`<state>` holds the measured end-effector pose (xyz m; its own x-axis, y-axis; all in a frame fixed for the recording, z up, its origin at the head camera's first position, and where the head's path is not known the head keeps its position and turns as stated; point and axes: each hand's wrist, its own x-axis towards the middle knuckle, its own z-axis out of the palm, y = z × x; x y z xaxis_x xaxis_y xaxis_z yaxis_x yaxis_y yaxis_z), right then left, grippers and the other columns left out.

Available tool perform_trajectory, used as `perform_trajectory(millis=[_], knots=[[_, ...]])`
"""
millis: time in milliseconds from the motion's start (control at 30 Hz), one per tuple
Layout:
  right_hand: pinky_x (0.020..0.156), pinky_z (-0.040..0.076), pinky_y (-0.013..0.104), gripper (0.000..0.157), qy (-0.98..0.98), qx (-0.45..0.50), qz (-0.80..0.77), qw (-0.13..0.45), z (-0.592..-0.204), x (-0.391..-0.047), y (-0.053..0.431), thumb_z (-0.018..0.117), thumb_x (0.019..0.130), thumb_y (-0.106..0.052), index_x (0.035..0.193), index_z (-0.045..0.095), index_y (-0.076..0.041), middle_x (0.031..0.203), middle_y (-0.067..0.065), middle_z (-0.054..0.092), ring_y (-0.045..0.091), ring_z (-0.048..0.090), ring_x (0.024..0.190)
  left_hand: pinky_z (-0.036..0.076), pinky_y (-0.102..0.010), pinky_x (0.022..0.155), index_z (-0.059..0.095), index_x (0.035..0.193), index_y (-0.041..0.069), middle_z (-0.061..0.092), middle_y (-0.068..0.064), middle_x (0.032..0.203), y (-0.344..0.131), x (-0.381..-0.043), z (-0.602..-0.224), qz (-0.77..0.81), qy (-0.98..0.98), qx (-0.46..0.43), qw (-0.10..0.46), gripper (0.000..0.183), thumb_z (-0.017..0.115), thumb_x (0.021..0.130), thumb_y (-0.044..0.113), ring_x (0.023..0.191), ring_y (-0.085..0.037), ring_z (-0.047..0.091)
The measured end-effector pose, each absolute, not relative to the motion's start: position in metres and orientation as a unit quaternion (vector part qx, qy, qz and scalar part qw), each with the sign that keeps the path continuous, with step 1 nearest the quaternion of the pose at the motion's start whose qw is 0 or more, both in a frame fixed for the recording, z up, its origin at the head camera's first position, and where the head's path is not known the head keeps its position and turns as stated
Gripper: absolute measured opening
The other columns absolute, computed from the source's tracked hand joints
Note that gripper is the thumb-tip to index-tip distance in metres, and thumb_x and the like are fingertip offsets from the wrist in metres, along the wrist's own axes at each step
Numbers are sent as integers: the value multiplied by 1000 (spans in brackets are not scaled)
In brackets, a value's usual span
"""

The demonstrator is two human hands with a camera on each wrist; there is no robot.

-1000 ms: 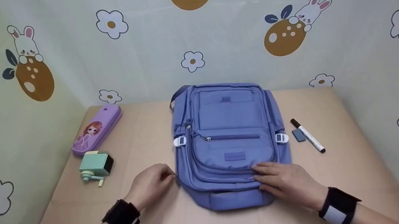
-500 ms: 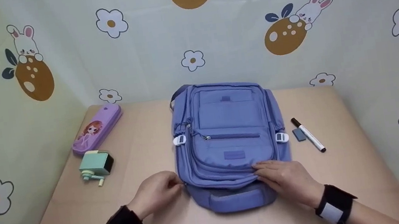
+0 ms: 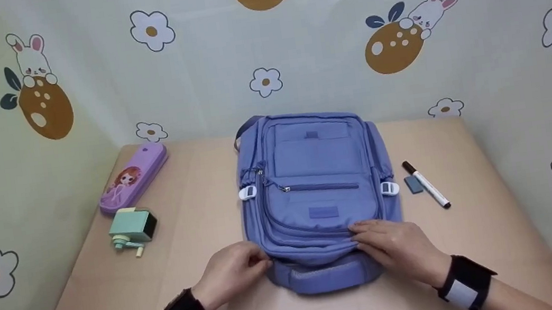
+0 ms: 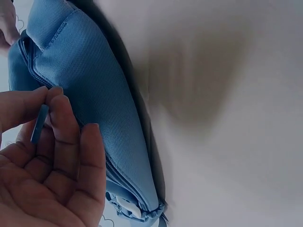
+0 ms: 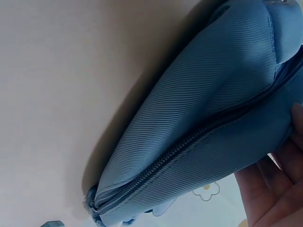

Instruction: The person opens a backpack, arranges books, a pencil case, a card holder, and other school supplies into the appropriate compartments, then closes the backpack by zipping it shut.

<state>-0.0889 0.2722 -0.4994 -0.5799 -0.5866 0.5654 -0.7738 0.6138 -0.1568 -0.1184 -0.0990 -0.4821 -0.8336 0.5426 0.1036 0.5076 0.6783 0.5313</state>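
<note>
Fingers of the left hand [image 3: 235, 268] bend inward and pinch the zip pull [image 4: 40, 124] at the lower left of the backpack [image 3: 316, 157], centre of frame. The right hand [image 3: 400, 246], back upward, grips the backpack's lower right edge. From here, working the zip [image 5: 189, 138] looks like the step in hand, and next wants a steady draw along its curve.

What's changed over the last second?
The left hand moved round the lower left corner of the bag, rightward and nearer the person; it pinches a blue tab. No new grab or release shows. The right hand stays on the bag's lower front; bag, pencil case, sharpener, marker and small block stayed put.
</note>
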Motion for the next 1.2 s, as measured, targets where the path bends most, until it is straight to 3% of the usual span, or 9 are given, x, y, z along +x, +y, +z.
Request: perform_trajectory(millis=[433,700,1033,1100,1200], knots=[[88,56,41,38,-867,394,187,242,-506,-81,303,85,79,-16,116,77,-11,123,5,72,25,70,112,47,-26,64,75,84,20,59,16,78,-102,-117,-484,291,913,282,36,5,78,88,18,70,-2,54],[91,54,34,42,-870,371,198,257,-515,-79,324,87,74,-11,115,78,-13,118,1,74,21,72,105,48,-27,65,75,85,19,61,15,79,-103,-115,-485,290,915,280,29,4,78,88,17,72,-2,55],[80,58,33,35,-870,360,203,271,-515,-80,321,82,79,-6,113,78,-14,112,-2,76,15,73,97,46,-26,63,79,86,20,62,18,77,-96,-110,-481,304,908,288,24,3,78,88,18,69,-1,54],[78,58,34,24,-872,352,207,270,-513,-80,320,78,88,-13,112,78,-14,110,-3,76,15,74,96,47,-25,63,80,87,20,64,17,77,-92,-109,-479,306,905,294,23,4,77,89,19,69,-1,55],[77,58,34,19,-876,343,213,264,-512,-79,320,75,91,-17,110,79,-13,109,-3,77,15,74,95,48,-25,63,81,88,20,68,16,79,-84,-106,-476,305,902,305,16,5,77,89,20,70,0,57]])
